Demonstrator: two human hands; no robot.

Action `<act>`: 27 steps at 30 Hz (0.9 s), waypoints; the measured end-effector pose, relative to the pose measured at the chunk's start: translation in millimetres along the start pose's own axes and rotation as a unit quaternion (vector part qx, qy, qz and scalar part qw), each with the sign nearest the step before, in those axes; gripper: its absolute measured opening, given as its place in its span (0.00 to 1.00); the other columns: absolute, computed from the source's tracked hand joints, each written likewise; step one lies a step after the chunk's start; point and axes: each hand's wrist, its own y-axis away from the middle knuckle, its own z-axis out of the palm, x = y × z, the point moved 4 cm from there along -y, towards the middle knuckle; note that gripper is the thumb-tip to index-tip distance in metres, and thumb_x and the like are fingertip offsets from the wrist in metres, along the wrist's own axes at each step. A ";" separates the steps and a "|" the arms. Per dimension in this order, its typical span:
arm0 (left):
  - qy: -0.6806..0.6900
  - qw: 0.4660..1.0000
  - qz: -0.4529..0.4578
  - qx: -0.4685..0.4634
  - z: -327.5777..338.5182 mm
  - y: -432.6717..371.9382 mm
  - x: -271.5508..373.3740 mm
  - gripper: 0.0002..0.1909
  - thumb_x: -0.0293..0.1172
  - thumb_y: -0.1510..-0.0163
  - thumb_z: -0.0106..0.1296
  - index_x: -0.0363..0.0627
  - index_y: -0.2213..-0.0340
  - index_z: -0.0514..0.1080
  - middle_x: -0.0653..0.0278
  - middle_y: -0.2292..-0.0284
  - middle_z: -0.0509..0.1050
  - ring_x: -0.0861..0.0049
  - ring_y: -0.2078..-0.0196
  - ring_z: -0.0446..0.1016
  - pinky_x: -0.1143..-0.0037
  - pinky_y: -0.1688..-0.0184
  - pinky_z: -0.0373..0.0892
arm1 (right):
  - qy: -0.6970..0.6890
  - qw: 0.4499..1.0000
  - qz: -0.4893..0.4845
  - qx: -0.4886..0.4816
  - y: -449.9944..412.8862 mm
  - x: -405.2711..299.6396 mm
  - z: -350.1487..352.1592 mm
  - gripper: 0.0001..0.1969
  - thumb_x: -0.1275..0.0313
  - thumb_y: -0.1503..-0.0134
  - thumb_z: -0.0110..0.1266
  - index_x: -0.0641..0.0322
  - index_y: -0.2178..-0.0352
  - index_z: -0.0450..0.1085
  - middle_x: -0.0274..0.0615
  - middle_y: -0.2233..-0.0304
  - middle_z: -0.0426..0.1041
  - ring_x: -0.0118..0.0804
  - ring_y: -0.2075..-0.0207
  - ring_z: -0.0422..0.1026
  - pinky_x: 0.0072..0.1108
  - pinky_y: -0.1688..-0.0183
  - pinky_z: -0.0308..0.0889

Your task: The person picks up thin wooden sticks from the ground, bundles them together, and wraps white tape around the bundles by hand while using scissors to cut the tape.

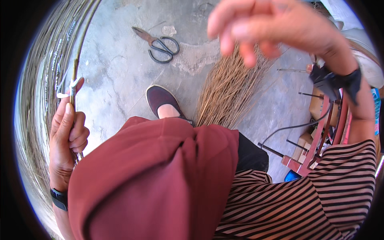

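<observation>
At the left, my left hand [70, 129] grips a slender brown cane [75, 67] between thumb and fingers. A white strip [73, 85] is looped around the cane just above my thumb and passes over my raised index finger. My right hand [255, 28] is lifted at the upper right and blurred by motion. Its fingers hang apart, and nothing shows between them. Below it, a bundle of thin brown sticks [226, 93] lies on the concrete floor [114, 60], its upper end partly hidden by that hand.
Dark-handled scissors [163, 48] with rusty blades lie on the floor. Many long canes [36, 87], some bound with pale wrapping, line the left edge. At right stands a reddish frame [315, 135] with protruding dark rods and a black cable [288, 127]. My shoe [162, 100] is between.
</observation>
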 end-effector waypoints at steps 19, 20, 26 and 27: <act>-0.216 0.945 0.244 0.020 -64.0 37.0 48.5 0.19 0.34 0.41 0.37 0.45 0.49 0.60 0.77 0.85 0.55 0.90 0.84 0.51 0.86 0.81 0.51 | -0.014 0.943 -0.332 0.006 -90.0 -280.7 45.0 0.14 0.67 0.41 0.41 0.68 0.63 0.68 0.33 0.74 0.72 0.12 0.80 0.65 0.04 0.83 0.56; -0.211 0.943 0.257 0.025 -66.6 36.8 51.6 0.19 0.34 0.41 0.37 0.45 0.49 0.60 0.77 0.85 0.55 0.90 0.84 0.51 0.86 0.81 0.51 | -0.015 0.948 -0.319 0.002 -98.0 -280.4 54.2 0.15 0.67 0.41 0.41 0.69 0.63 0.68 0.34 0.74 0.72 0.11 0.80 0.65 0.03 0.83 0.56; -0.368 0.797 0.446 0.175 -74.8 45.0 74.3 0.11 0.31 0.46 0.41 0.47 0.61 0.67 0.48 0.79 0.70 0.52 0.76 0.69 0.63 0.74 0.64 | 0.006 0.950 -0.309 0.045 -150.4 -251.1 79.4 0.12 0.69 0.46 0.48 0.69 0.67 0.70 0.37 0.74 0.72 0.18 0.79 0.67 0.09 0.80 0.62; -0.371 0.799 0.438 0.181 -81.3 49.1 72.1 0.11 0.31 0.46 0.41 0.47 0.61 0.67 0.48 0.79 0.70 0.52 0.76 0.69 0.63 0.74 0.64 | 0.000 0.950 -0.311 0.036 -163.6 -244.4 85.0 0.12 0.69 0.46 0.48 0.69 0.67 0.70 0.37 0.74 0.72 0.18 0.79 0.67 0.09 0.80 0.62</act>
